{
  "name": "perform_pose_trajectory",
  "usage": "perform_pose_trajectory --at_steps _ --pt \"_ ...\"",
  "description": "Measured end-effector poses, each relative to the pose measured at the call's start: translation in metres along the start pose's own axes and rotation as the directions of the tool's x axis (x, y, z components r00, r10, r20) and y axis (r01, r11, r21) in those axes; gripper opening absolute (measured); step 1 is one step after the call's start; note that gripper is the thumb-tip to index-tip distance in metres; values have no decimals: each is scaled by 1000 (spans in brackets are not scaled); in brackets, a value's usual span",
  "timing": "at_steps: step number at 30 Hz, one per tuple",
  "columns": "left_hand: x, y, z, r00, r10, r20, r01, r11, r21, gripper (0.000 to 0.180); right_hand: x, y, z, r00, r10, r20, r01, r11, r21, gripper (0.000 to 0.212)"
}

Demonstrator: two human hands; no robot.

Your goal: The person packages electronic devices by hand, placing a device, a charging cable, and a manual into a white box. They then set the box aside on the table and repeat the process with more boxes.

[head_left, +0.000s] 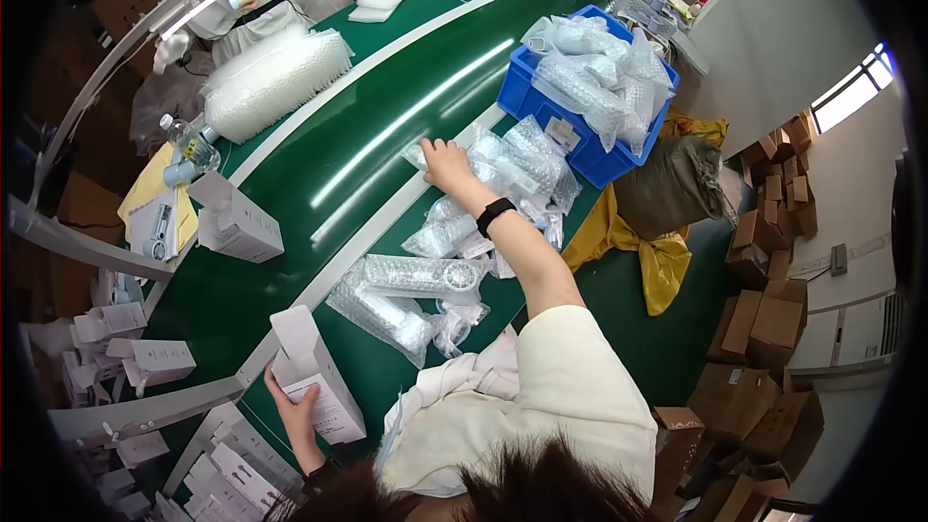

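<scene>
My left hand [298,413] is closed round the lower part of a white carton [329,389], which stands tilted with its top flaps open. Stretched out to the far side of the near worktop, my right hand [447,168] has its fingers curled over the end of a bubble-wrapped package [414,155]; the palm side is hidden. Around and below that hand lie more bubble-wrapped packages [527,159] in a loose pile. Closer to me, another wrapped package [425,275] with a round pale part inside rests on the green surface.
A blue crate [592,159] heaped with wrapped packages stands at the right. Across the green conveyor [387,126] are an open white carton [242,222], a bubble-wrap roll [275,82] and a plastic bottle [188,143]. White cartons [232,469] fill the lower left; brown boxes [754,329] line the right.
</scene>
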State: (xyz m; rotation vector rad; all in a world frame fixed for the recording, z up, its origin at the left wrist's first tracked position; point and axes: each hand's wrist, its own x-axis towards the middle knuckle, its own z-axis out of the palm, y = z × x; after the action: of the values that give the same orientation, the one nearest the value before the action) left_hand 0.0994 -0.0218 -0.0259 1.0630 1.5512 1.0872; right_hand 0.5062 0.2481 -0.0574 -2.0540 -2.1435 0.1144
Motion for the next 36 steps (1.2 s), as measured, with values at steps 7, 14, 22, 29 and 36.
perform_pose_trajectory --at_steps 7,14,22,29,36 --pt "6 45 29 895 426 131 -434 769 469 80 -51 -84 -135 958 94 -271 268 43 962 59" --pt "-3 25 82 927 363 -91 -291 852 436 77 -141 -201 -100 950 255 178 93 -779 620 51" --pt "-18 13 92 843 466 -268 -347 853 391 74 -171 -235 -55 928 221 -300 304 17 953 48" --pt "-17 30 84 853 384 -354 -281 909 309 65 -185 -251 -64 692 -255 -676 714 384 586 48" --pt "-24 25 71 875 422 -237 -369 899 237 63 -196 -235 -17 824 -416 -385 561 501 659 31"
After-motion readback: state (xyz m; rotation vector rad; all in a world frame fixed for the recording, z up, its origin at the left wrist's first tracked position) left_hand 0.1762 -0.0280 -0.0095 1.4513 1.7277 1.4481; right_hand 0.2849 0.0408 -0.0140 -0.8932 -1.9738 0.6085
